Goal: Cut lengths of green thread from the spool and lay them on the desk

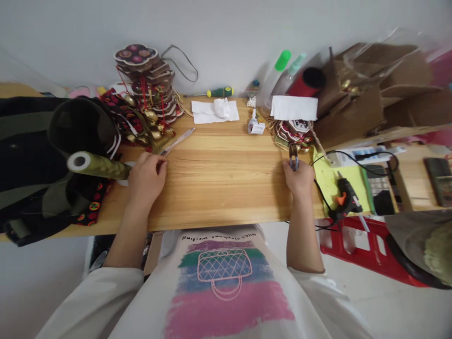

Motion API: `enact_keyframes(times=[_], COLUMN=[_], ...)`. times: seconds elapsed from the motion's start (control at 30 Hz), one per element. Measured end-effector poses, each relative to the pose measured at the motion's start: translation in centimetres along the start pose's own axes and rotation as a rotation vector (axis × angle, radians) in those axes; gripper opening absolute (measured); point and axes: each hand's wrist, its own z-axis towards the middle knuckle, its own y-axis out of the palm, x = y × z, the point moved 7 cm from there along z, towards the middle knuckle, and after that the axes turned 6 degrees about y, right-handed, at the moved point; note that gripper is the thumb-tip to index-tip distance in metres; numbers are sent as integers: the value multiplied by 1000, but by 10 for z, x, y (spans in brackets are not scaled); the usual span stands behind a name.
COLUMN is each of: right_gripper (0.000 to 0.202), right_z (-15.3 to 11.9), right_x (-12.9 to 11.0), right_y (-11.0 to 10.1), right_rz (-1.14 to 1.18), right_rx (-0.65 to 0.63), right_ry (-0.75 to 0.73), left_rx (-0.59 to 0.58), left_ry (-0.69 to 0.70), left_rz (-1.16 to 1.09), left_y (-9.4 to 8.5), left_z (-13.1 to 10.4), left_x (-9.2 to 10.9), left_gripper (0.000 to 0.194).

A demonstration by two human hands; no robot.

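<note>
My left hand [146, 176] rests on the wooden table with its fingers curled in; what they hold, if anything, is hidden. It is beside the end of an olive-green roll [106, 166], and a clear pen [179, 141] lies just beyond its fingers. On the right, my right hand [299, 178] is closed around a small plier-like tool [293, 155] with a dark end pointing away from me. Beyond that tool is a pile of patterned hanging ornaments [298, 132] with cords and gold bells, partly under a folded white paper [294, 108].
Stacked ornaments [151, 75] with bells stand at the back left, beside dark bags [28, 155]. A screwdriver [215, 92], tissue [222, 109] and small glue bottle [254, 125] line the back. At right are a glue gun [348, 195], power strip [356, 155] and cardboard box [374, 89].
</note>
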Motion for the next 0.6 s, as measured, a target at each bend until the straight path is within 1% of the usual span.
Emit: enact_keyframes(times=[0.2, 0.37, 0.6], right_gripper=[21, 20, 18], right_z=[1, 1, -2], right_x=[2, 0, -2], right_y=[0, -1, -1], right_rz=[7, 45, 16], right_rx=[-8, 16, -1], right_ry=[24, -1, 44], left_rx=[8, -3, 39], left_ry=[6, 4, 35], left_rz=[-2, -3, 4], left_y=[1, 0, 2], left_z=[-1, -3, -3], left_x=[-2, -1, -1], left_gripper=[20, 25, 28])
